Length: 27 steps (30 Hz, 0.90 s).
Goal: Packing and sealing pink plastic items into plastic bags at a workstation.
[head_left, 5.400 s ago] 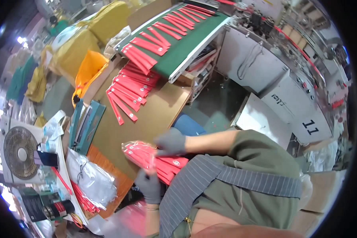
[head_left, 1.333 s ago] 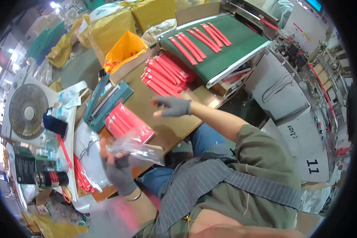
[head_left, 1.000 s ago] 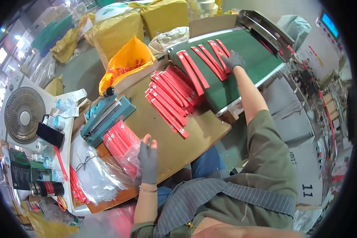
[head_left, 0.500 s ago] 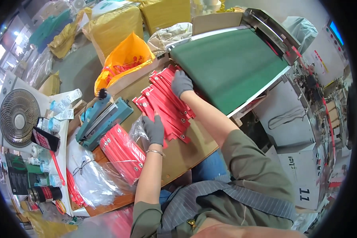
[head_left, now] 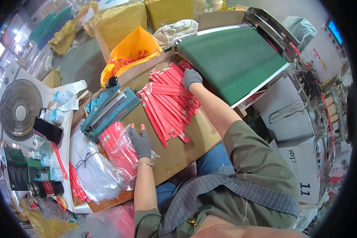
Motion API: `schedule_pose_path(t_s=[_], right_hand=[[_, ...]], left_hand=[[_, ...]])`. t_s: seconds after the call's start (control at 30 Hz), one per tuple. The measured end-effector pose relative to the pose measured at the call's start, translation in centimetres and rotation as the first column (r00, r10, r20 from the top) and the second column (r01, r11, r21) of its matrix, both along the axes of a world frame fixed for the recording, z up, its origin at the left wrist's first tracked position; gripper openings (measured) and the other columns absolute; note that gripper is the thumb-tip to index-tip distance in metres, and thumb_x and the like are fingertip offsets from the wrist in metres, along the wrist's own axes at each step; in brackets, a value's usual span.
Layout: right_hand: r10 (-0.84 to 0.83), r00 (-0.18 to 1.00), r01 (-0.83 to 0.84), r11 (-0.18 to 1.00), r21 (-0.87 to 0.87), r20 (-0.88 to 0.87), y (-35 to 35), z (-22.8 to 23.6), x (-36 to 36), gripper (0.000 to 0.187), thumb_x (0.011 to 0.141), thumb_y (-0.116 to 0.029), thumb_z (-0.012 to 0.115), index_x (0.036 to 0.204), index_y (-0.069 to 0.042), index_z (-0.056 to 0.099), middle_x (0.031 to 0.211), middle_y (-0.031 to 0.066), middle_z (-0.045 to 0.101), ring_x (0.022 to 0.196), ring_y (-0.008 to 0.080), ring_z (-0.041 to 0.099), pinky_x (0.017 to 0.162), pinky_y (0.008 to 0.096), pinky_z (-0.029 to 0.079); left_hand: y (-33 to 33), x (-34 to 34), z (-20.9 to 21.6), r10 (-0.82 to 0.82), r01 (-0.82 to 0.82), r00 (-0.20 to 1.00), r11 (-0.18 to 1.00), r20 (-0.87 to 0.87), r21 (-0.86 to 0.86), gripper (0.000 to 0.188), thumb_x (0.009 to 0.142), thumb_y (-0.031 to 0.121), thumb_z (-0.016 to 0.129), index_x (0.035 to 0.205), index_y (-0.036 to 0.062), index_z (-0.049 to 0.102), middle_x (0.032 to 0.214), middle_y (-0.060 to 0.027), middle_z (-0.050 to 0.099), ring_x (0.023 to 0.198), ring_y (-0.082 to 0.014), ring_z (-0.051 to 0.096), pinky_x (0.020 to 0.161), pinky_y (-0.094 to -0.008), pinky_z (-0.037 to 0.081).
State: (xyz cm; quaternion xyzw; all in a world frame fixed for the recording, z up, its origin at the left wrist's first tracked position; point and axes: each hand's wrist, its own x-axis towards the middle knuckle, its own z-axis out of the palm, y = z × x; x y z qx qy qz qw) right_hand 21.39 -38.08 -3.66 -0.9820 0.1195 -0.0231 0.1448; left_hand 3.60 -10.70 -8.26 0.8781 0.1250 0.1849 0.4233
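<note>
Many flat red strips (head_left: 166, 113) with white marks at their ends lie in a fanned, uneven heap on the brown board (head_left: 174, 162). My right hand (head_left: 192, 78), in a grey glove with bare fingertips, is at the heap's upper right, fingers curled over strip ends. One strip lies crosswise over the others near it. My left hand (head_left: 140, 142), gloved alike, rests on crinkled clear plastic (head_left: 125, 147), its fingers stretched and slightly apart. Beneath that plastic is a neat bundle of red strips (head_left: 112, 135). What lies under my left palm is hidden.
A teal hand-operated sealer (head_left: 111, 113) stands behind the bundle. Clear bags (head_left: 95, 174) lie to the left, beside a fan (head_left: 20, 111) and a phone (head_left: 47, 131). An orange bag (head_left: 137, 45) stands at the back; a green conveyor belt (head_left: 234, 59) runs at the right.
My left hand has drawn back from the red heap to the left, and the clear plastic now lies over the neat bundle. My right hand has shifted slightly; a strip now lies across the heap.
</note>
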Motion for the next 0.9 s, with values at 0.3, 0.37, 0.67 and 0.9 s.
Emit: schedule_pose_path(t_s=[0.3, 0.37, 0.67, 0.9], right_hand=[[0.120, 0.908, -0.162, 0.984, 0.071, 0.402, 4.3, 6.1, -2.6, 0.027, 0.079, -0.019, 0.057, 0.099, -0.001, 0.057, 0.086, 0.0166, 0.064, 0.081, 0.0323, 0.063, 0.071, 0.0418, 0.050], [0.151, 0.849, -0.388, 0.827, 0.406, 0.506, 6.3, 10.1, -5.0, 0.025, 0.079, -0.016, 0.060, 0.099, 0.000, 0.055, 0.082, 0.0115, 0.061, 0.073, 0.0221, 0.060, 0.067, 0.0347, 0.048], [0.613, 0.745, -0.434, 0.146, 0.889, 0.263, 16.9, 7.4, -12.3, 0.022, 0.079, -0.018, 0.061, 0.095, -0.003, 0.059, 0.080, 0.0046, 0.061, 0.070, 0.0115, 0.057, 0.067, 0.0267, 0.048], [0.686, 0.717, -0.367, 0.221, 0.903, 0.124, 20.6, 6.7, -10.4, 0.027, 0.082, -0.023, 0.060, 0.099, -0.003, 0.059, 0.086, 0.0083, 0.063, 0.075, 0.0170, 0.060, 0.070, 0.0308, 0.049]], left_hand=[[4.8, -1.7, -0.8, 0.051, -0.052, 0.999, 0.996, -0.008, -0.074, 0.043, 0.089, 0.026, 0.058, 0.116, -0.0066, 0.053, 0.111, -0.0196, 0.058, 0.103, -0.0248, 0.055, 0.089, -0.0325, 0.043], [4.3, -1.8, -0.1, 0.059, -0.067, 0.997, 0.979, -0.043, -0.195, 0.042, 0.089, 0.025, 0.058, 0.116, -0.0065, 0.053, 0.109, -0.0166, 0.059, 0.100, -0.0202, 0.056, 0.087, -0.0291, 0.043], [4.1, -3.4, 2.3, -0.090, 0.146, 0.987, 0.841, 0.131, -0.522, 0.035, 0.094, 0.025, 0.049, 0.115, -0.0029, 0.053, 0.092, -0.0080, 0.058, 0.081, -0.0133, 0.051, 0.074, -0.0260, 0.043], [4.6, -3.6, 2.8, -0.168, 0.135, 0.986, 0.764, 0.008, -0.631, 0.016, 0.092, 0.015, 0.052, 0.096, 0.0020, 0.060, 0.075, -0.0026, 0.059, 0.067, -0.0074, 0.051, 0.060, -0.0215, 0.040]])
